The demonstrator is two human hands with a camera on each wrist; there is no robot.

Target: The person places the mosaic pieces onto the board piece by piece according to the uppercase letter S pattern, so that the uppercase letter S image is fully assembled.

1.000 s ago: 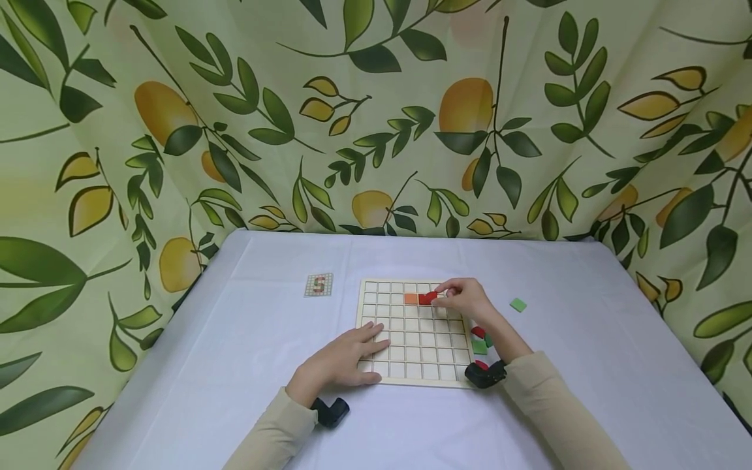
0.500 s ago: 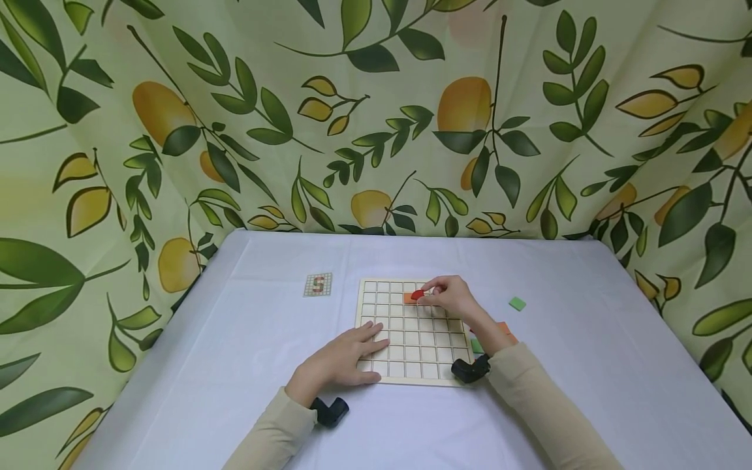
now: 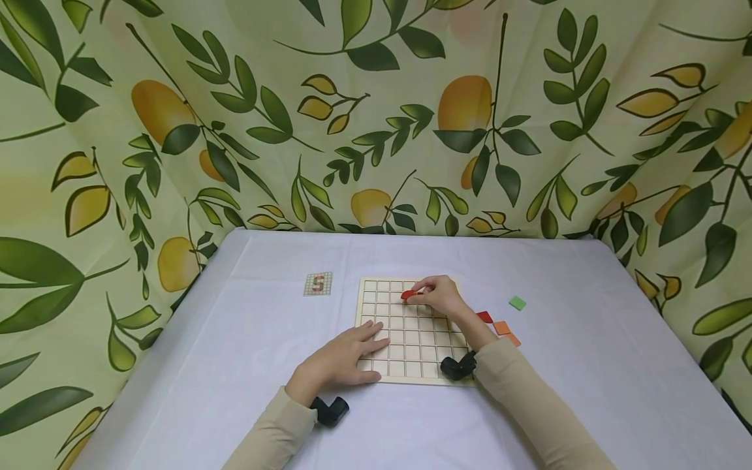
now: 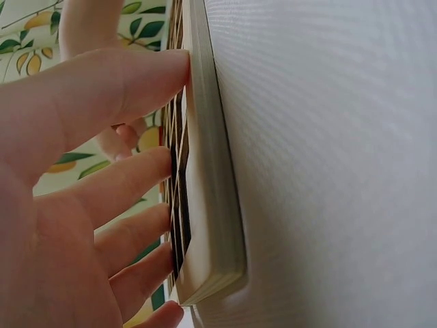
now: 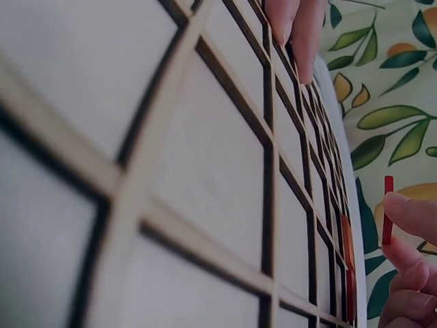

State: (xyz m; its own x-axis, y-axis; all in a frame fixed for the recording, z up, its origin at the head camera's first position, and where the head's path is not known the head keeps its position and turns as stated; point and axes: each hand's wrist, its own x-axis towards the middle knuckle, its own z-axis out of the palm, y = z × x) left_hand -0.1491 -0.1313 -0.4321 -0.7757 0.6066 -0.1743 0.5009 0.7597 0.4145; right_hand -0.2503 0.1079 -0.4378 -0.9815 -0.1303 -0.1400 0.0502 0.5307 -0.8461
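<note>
My left hand [image 3: 346, 359] lies with spread fingers on the left side of the wooden grid board [image 3: 396, 382]. In the left wrist view its thumb [image 4: 153, 78] and fingertips touch the board's edge and top. My right hand [image 3: 440, 297] pinches a red tile [image 3: 407, 296] over the second row from the back. Seen edge-on in the right wrist view, that red tile [image 5: 388, 210] sits between thumb and finger, apart from the board. An orange tile [image 5: 347, 242] and another red tile [image 5: 351, 297] lie in the board's cells; the right hand mostly hides them in the head view.
To the board's left lies a small card [image 3: 318, 284] with a gridded S pattern. Right of the board are a red tile [image 3: 484, 317], orange tiles [image 3: 501, 328] and a green tile [image 3: 517, 303]. A patterned curtain [image 3: 376, 130] hangs behind the white-covered table [image 3: 235, 313].
My right hand has moved left along the row with the red tile. Its forearm now covers the green tiles beside the board and has uncovered orange ones. My left hand has stayed put.
</note>
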